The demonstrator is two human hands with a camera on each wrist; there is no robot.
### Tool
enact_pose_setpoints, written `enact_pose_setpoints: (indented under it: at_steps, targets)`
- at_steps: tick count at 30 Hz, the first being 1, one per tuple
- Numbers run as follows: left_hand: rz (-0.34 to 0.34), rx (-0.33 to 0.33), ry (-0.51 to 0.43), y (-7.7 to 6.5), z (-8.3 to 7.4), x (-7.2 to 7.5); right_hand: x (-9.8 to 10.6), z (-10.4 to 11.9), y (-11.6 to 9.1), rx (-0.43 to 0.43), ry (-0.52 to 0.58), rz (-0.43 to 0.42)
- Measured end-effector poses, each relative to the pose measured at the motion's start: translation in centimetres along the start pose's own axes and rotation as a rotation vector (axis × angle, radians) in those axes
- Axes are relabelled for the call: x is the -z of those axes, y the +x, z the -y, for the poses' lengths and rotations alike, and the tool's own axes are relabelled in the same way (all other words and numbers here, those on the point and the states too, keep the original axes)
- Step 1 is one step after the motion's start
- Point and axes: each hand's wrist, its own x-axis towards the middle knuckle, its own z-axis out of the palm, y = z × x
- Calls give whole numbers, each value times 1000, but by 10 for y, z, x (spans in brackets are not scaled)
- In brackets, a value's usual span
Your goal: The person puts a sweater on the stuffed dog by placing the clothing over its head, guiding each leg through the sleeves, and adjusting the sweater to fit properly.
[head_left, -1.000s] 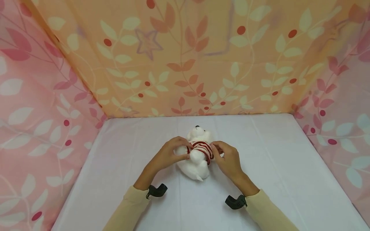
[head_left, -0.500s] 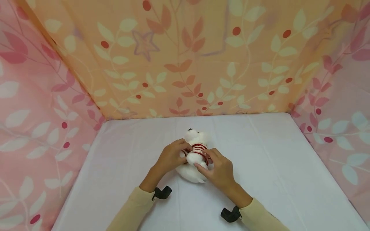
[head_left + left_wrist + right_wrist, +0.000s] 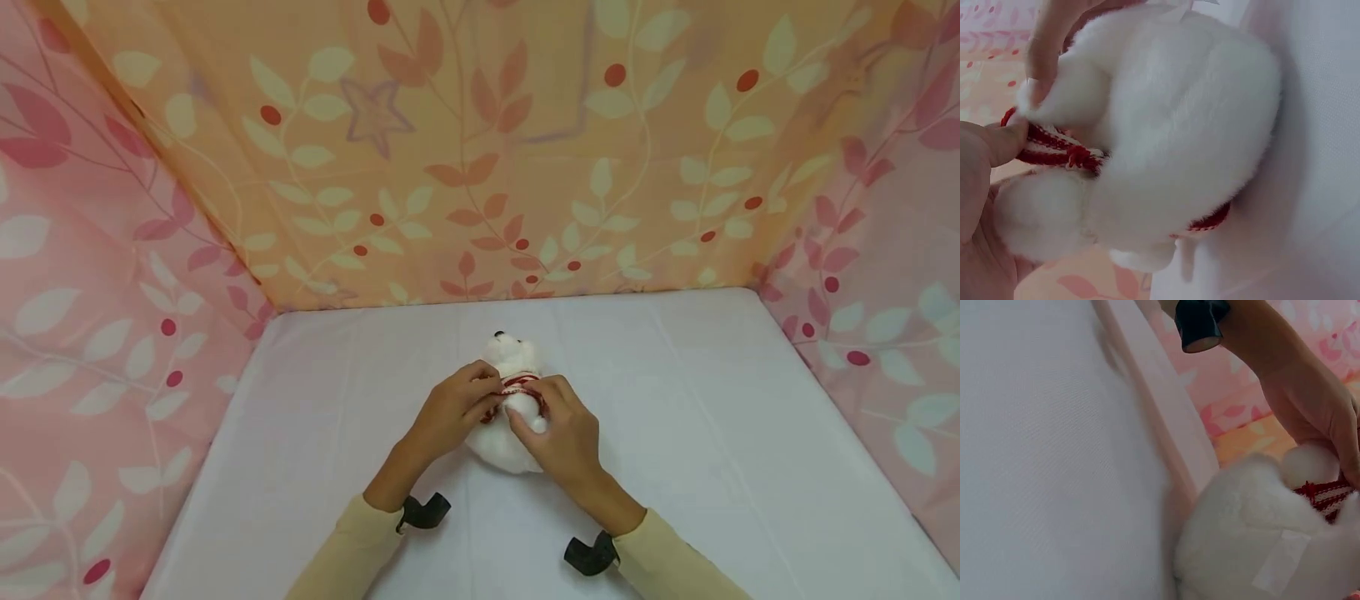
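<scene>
Plush bear (image 3: 1191,119) short of surface's (image 3: 675,400) far edge, leafy cloth (image 3: 465,133) behind. Left hand (image 3: 450,408) pinches striped sweater (image 3: 1049,147); right hand (image 3: 566,437) grips bear.

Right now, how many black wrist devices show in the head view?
2: the left device sits on the wrist of the left hand, and the right device on the wrist of the right hand.

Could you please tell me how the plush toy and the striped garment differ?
The plush toy is mostly white, while the striped garment is red and white. The plush toy is fluffy; the striped garment looks knitted. The plush toy is larger; the striped garment covers only part of it. White appears in both.
</scene>
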Motion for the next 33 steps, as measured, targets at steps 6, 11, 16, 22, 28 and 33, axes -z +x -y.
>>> enact_pose_setpoints:
  at_steps: [6,11,16,22,28,33]
  targets:
    - [18,-98,-21,1,-3,1,1,-4,3,-56,35,10]
    - [27,-154,-21,2,-3,1,2,-9,7,-110,37,-1]
    - [30,-169,-12,-1,0,5,5,-15,10,-131,28,-23]
    - [67,-129,-33,-4,0,5,7,-25,11,-130,-43,-42]
    - [5,-98,30,-2,-5,-5,7,-34,10,-126,-14,-33]
    - [-59,-8,76,8,-11,-13,9,-34,13,-84,0,-46]
